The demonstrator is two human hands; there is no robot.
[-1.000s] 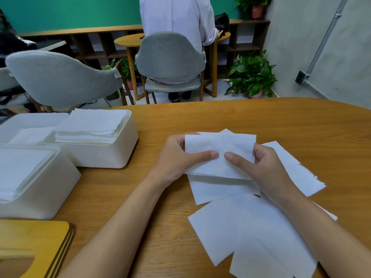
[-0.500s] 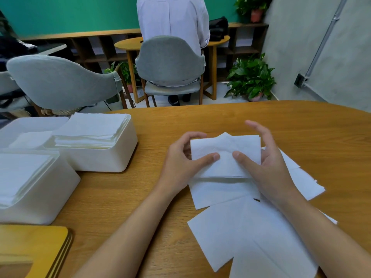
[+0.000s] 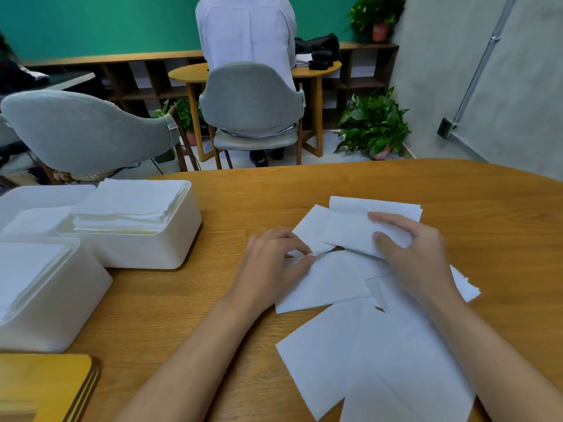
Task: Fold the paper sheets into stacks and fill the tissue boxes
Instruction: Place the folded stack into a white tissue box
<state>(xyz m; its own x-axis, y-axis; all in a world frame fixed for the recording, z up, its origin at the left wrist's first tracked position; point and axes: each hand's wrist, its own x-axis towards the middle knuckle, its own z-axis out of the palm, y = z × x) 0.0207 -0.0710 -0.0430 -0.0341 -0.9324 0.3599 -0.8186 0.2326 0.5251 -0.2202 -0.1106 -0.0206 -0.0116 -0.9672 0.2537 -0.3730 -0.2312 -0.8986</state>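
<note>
White folded paper sheet (image 3: 359,229): head view; no longer between both thumbs, it is pinched by my right hand (image 3: 417,263) alone and carried farther out.
Left hand (image 3: 271,269): has dropped to the next flat white paper sheet (image 3: 329,281), fingers curled, pinching its far edge.
Meaning: I judge one fold finished and another starting.
White plastic tissue boxes (image 3: 152,254): at my left, holding stacks, well apart from both hands.
Wooden desk (image 3: 304,184): bare wood beyond the sheets, far rim well off.
</note>
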